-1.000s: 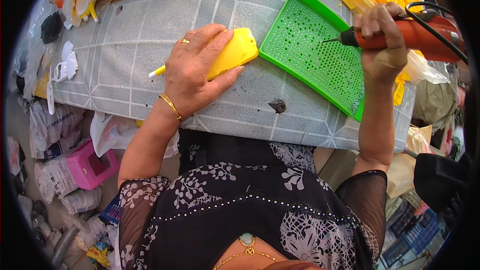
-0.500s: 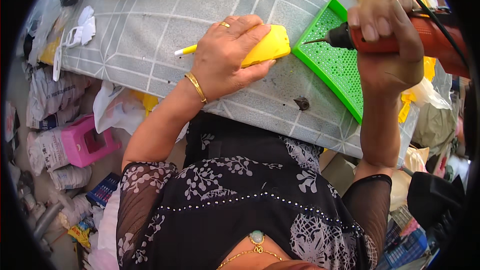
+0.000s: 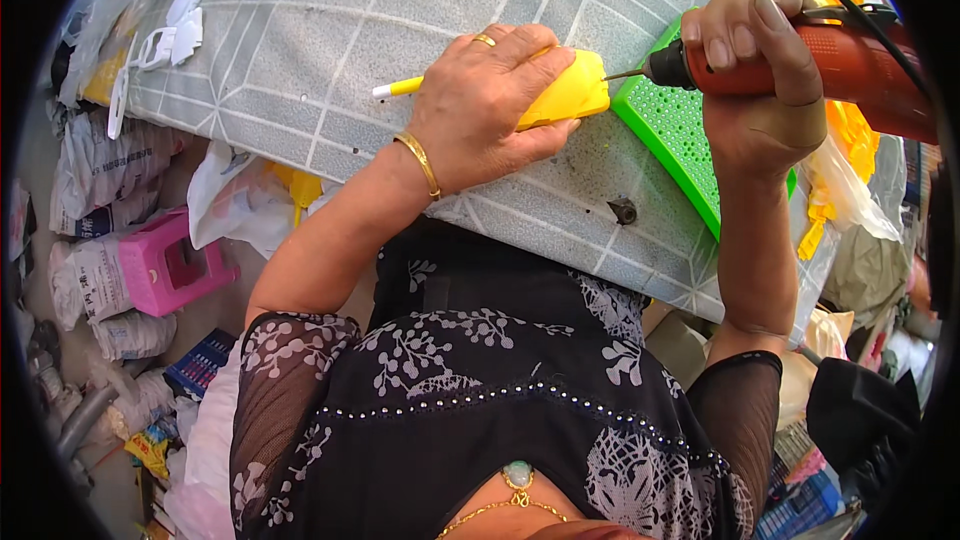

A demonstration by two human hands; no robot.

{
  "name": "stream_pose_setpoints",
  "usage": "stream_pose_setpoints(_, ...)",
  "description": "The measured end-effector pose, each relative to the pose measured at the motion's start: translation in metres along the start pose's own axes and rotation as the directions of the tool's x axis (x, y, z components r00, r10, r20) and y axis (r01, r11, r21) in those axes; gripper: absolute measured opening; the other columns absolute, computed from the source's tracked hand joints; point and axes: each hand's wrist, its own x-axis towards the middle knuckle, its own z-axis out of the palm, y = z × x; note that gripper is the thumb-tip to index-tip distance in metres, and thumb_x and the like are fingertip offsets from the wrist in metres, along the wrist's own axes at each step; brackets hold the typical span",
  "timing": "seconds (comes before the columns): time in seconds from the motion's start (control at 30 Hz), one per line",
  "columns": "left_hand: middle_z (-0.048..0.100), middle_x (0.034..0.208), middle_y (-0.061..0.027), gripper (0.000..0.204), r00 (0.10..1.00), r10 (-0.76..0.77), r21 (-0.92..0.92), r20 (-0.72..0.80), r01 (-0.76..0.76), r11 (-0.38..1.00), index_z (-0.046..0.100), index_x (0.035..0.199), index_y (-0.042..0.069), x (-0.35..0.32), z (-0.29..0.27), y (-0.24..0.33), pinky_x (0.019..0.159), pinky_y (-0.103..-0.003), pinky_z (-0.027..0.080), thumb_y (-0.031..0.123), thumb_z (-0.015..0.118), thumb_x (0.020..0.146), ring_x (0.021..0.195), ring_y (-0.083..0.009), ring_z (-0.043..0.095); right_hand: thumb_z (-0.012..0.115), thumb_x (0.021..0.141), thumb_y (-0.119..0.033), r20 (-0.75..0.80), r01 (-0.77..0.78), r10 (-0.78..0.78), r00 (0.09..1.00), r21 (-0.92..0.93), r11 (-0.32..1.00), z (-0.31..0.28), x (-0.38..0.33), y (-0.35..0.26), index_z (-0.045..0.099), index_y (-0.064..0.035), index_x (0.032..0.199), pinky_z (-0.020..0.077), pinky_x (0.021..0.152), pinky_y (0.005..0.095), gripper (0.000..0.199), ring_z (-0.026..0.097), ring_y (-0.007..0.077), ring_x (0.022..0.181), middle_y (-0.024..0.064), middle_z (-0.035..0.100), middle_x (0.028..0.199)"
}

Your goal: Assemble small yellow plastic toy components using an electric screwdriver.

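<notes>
Pressed down on the patterned grey tabletop, my left hand grips a smooth yellow plastic block. A yellow stick with a white tip pokes out from under that hand on its left side. My right hand is closed around a red power drill with a black nose. The drill's thin bit points left and its tip meets the right end of the block; whether it has entered cannot be made out. Beneath the drill lies a green perforated plastic tray, partly hidden by my right hand and forearm.
A small dark pointed piece sits near the table's front edge. White plastic parts lie at the left, orange-yellow plastic bags at the right. A pink stool and bundled bags stand on the floor. The drill's black cord loops over it.
My left hand has shifted right with the yellow block. The drill has come slightly left, and the gap between its bit and the block has closed.
</notes>
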Motion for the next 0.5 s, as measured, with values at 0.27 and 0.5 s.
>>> stream_pose_setpoints(0.27,0.069,0.119,-0.011,0.052,1.0,-0.006,0.006,0.002,0.006,1.0,0.07,0.119,0.003,-0.0016,0.0007,-0.0004,0.089,-0.04,0.054,0.023,0.085,0.074,0.103,-0.0293,0.068,0.061,0.093,-0.01,0.008,0.006,-0.006,1.0,-0.044,0.999,-0.003,-0.0017,0.006,0.046,-0.0131,0.085,0.0427,0.078,0.0352,0.018,0.048,0.0125,0.067,-0.0007,0.048,0.074)
stream_pose_setpoints(0.5,0.069,0.118,-0.0115,0.053,1.0,0.008,0.007,0.008,-0.008,1.0,0.07,0.119,0.003,-0.001,0.0019,-0.001,0.088,-0.04,0.054,0.023,0.085,0.074,0.102,-0.0304,0.068,0.063,0.092,-0.011,-0.007,0.008,-0.009,1.0,-0.078,0.997,0.0008,-0.0036,0.0109,0.043,-0.0141,0.077,0.0435,0.075,0.0345,0.025,0.048,0.012,0.064,-0.0012,0.046,0.07)
